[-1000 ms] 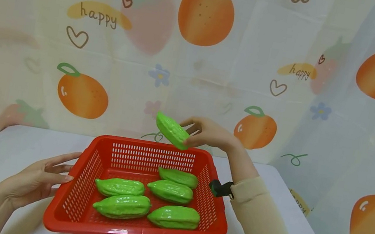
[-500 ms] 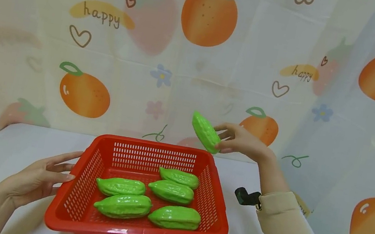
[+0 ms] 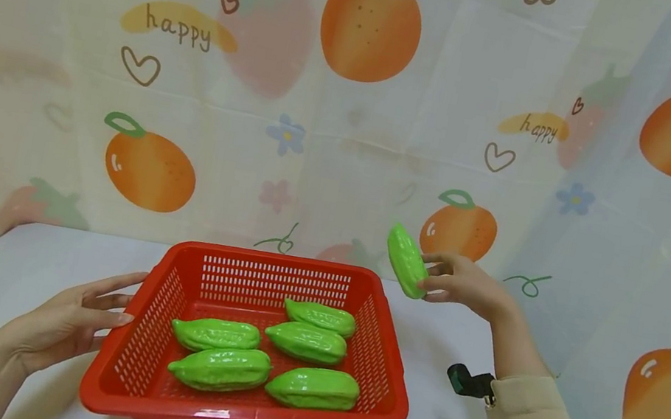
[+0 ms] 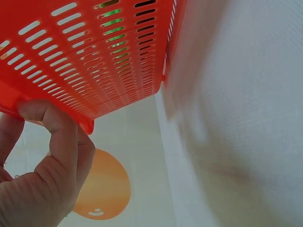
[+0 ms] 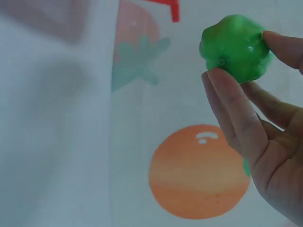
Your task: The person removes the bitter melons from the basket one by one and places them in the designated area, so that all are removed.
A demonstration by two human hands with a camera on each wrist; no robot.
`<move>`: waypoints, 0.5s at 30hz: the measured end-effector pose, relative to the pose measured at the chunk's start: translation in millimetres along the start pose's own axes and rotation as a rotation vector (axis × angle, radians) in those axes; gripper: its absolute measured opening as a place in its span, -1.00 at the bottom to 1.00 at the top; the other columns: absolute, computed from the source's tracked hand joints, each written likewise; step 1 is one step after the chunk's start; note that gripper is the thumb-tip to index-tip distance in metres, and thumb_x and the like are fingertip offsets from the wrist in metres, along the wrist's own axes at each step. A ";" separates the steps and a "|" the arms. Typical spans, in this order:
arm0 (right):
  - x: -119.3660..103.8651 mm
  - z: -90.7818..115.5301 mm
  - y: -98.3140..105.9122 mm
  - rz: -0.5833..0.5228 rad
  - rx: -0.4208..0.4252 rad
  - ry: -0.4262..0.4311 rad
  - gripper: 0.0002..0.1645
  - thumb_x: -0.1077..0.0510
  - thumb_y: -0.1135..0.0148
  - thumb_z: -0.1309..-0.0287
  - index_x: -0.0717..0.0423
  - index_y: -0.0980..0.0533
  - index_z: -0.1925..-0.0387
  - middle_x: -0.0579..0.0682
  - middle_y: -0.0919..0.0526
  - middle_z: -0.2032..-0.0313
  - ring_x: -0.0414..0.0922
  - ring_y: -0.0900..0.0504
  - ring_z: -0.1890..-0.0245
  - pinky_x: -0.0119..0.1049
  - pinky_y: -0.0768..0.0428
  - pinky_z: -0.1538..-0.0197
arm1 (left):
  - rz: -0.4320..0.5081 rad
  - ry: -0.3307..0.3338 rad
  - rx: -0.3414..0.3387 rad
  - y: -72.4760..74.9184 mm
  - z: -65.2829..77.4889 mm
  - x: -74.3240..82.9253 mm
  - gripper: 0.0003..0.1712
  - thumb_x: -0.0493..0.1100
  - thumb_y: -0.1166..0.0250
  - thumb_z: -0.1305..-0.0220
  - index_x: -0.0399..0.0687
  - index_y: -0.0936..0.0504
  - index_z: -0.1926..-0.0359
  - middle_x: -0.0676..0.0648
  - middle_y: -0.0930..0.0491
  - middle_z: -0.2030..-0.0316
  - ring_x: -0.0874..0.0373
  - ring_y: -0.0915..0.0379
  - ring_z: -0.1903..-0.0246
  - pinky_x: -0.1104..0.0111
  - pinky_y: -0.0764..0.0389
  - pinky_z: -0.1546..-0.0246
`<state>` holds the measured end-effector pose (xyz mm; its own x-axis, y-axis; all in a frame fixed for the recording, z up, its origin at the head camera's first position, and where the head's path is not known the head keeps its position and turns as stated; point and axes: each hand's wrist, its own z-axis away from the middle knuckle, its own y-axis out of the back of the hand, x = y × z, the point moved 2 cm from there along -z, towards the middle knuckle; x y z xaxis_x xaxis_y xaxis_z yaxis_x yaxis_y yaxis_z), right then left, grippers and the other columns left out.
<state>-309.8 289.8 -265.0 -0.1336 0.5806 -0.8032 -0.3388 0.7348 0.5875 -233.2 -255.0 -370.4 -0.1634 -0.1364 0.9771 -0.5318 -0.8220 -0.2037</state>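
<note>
My right hand [image 3: 466, 285] pinches a light green bitter melon [image 3: 407, 261] between thumb and fingers, raised beyond the basket's far right corner. The right wrist view shows the bitter melon [image 5: 236, 49] end-on, with the fingertips on its sides. A red plastic basket [image 3: 245, 415] stands on the white table. Several glossy green bitter melons lie inside it, among them one at front left [image 3: 221, 369] and one at front right [image 3: 313, 388]. At the basket's left side my left hand [image 3: 63, 319] holds the rim; the left wrist view shows its digits [image 4: 57, 127] bent at the rim.
The white tabletop [image 3: 440, 378] extends on both sides of the basket. Behind it hangs a pale curtain [image 3: 360, 146] printed with fruit. A small black device [image 3: 470, 381] is strapped at the right sleeve's cuff.
My right hand has carried the bitter melon rightward, from above the basket's back rim to beyond its right side, slightly lower now. The left hand and the basket stay put.
</note>
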 end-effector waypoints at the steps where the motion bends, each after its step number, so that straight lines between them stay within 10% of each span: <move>1: 3.9 1.6 0.2 -0.005 -0.003 -0.008 -0.21 0.12 -0.24 -0.24 0.31 -0.18 -0.40 0.26 -0.54 -0.11 -0.12 -0.66 0.06 -0.15 -0.68 -0.10 | 0.001 -0.003 -0.006 0.0 -0.2 -0.1 -0.41 -0.32 0.05 -0.49 0.58 -0.44 -0.21 0.20 -0.61 -0.06 0.22 -0.66 0.03 0.28 -0.70 0.02; 15: 46.4 14.7 -13.6 -0.068 0.016 -0.132 -0.20 0.12 -0.25 -0.22 0.40 -0.18 -0.37 0.21 -0.54 -0.02 -0.13 -0.66 0.14 -0.10 -0.68 -0.11 | 0.004 -0.003 -0.016 -0.9 -2.1 0.3 -0.41 -0.32 0.05 -0.49 0.58 -0.44 -0.21 0.20 -0.62 -0.07 0.21 -0.67 0.02 0.28 -0.70 0.01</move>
<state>-297.7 312.0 -308.8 0.0132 0.5695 -0.8219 -0.3280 0.7790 0.5344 -234.5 -253.2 -370.0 -0.1627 -0.1411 0.9765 -0.5440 -0.8129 -0.2081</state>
